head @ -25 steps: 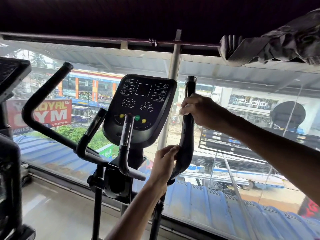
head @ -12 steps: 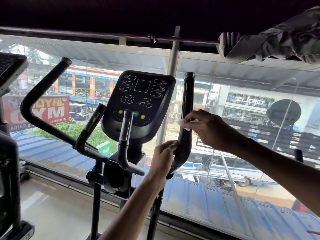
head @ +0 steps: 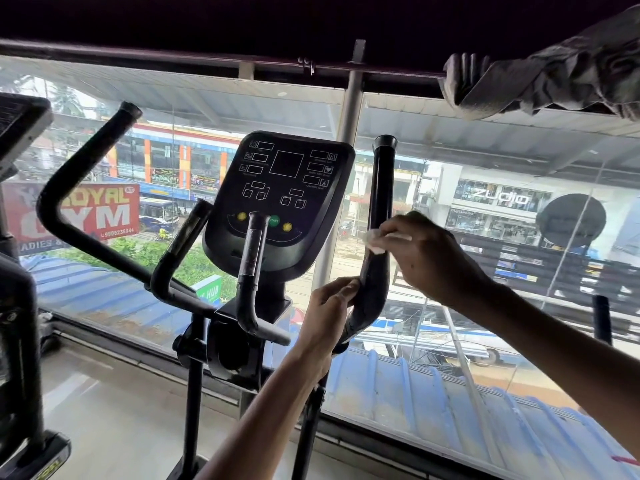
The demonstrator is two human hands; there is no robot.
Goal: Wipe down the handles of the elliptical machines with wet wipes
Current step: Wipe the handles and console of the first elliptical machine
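The wet wipe [head: 375, 241] is bunched small, so it could slip from the grip or clean only 1 side of the right handle [head: 381, 188] (a swinging bar, likely to shift if released). The right hand [head: 429, 258] reaches in from the right, fingers curled, pinching the wipe against the handle's mid-height. The left hand [head: 327, 315] clamps the bend just below.

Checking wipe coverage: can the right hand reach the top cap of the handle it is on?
Probably yes: the right hand holds the wipe against the handle below the cap, and nothing crosses the bare stretch between.
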